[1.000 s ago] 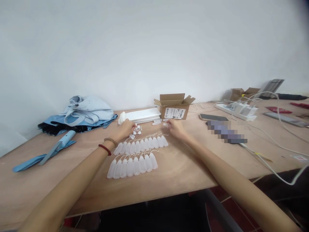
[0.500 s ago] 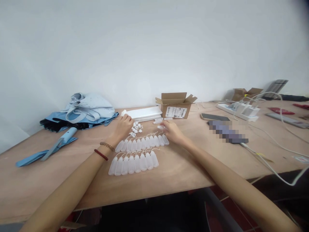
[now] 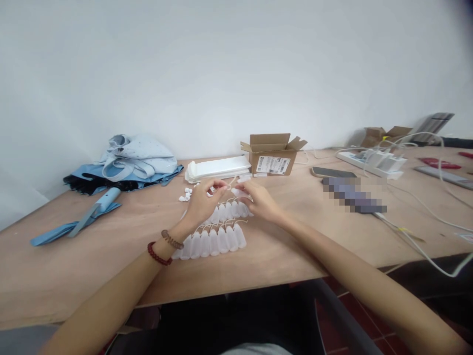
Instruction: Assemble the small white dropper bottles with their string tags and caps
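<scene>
Left hand (image 3: 201, 199): lifted over the rows, thumb and forefinger pinching a thin cord (image 3: 231, 183); from where I stand, whatever it is tied to is too small to make out.
Right hand (image 3: 261, 198): its fingers grasp a cloudy bottle (image 3: 238, 193), one end seemingly turned towards the left hand.
Bottle in work: up between the two hands, above the back row and just beside the cord.
Back row (image 3: 228, 211): corded bottles side by side on the bench (image 3: 273, 251), partly hidden by both hands.
Front row (image 3: 212, 241): more of the same, nearer the bench's front edge, its left end by the left wrist.
White caps (image 3: 185, 195): a small scatter beside the left hand, some of it covered.
Loose bottles (image 3: 244, 178): lying near the box (image 3: 272, 162), with no cords that I can see.
Cord to bottle: I take this as the step in hand, bringing a corded cap to the bottle's mouth.
Fingers' next need: to my eye, a steady bottle, the cap squared to its neck, and the cord kept clear while it seats.
</scene>
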Demonstrator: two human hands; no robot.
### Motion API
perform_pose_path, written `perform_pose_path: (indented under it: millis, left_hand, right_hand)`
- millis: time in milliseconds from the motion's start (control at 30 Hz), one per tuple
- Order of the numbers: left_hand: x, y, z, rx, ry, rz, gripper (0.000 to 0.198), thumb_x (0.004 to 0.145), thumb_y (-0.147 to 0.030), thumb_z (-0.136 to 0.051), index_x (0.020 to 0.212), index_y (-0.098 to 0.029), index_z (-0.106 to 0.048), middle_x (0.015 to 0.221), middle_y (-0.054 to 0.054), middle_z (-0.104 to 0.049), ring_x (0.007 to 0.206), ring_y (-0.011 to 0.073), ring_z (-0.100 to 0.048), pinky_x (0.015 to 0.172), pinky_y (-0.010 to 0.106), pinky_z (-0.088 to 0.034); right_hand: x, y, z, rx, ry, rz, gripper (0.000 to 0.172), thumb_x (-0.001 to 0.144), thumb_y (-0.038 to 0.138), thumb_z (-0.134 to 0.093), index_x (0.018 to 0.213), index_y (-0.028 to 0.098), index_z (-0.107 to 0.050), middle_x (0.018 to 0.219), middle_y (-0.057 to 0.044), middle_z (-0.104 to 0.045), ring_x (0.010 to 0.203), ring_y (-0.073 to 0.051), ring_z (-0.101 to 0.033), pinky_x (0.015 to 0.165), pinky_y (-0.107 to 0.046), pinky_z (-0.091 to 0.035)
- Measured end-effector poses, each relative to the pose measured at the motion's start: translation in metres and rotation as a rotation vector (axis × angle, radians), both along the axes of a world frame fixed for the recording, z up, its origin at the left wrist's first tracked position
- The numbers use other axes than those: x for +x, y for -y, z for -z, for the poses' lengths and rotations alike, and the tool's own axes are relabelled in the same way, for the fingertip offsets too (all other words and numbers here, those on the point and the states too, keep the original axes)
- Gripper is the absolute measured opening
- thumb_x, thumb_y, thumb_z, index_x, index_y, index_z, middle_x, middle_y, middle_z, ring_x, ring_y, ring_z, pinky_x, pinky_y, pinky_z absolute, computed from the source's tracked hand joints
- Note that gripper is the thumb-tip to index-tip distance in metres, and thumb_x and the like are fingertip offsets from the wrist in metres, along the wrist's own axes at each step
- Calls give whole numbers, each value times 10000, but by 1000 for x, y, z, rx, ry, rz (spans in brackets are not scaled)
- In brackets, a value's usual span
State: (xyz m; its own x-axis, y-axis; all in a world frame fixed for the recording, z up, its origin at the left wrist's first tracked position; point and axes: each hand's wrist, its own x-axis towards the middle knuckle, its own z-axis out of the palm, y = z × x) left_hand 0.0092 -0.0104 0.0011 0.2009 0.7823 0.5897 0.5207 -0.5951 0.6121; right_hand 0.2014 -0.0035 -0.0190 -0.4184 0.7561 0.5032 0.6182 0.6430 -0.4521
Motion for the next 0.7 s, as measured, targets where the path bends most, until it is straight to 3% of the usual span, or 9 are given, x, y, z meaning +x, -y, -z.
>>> perform_pose_path:
  millis: [167, 467, 700]
  left_hand:
    - [4, 3, 4, -154, 157, 52, 209, 820, -361, -574, 841, -165, -643, 866, 36, -679, 774, 169, -604, 688, 275, -454]
    - [-2, 4, -2, -157, 53, 97, 203, 820, -364, -570, 825, -173, -640, 864, 34, -677, 789, 171, -605, 679, 274, -446]
    - [-1, 4, -2, -159, 48, 103, 227, 812, -380, -580, 856, -171, -659, 904, 47, -690, 837, 186, -615, 708, 283, -456]
  right_hand:
    - [-7, 8, 1, 38, -100, -35, 227, 834, 178, -545, 1060, 180, -533, 1038, -98, -633, 938, -222, -601, 811, -349, -460]
    - [-9, 11, 2, 56, -164, -115, 359, 820, 136, -546, 1171, 200, -508, 1073, -87, -636, 933, -208, -611, 789, -343, -492]
    - [-11, 16, -2, 47, -176, -128, 295, 821, 153, -566, 1115, 182, -550, 1015, -79, -651, 865, -191, -613, 752, -323, -494]
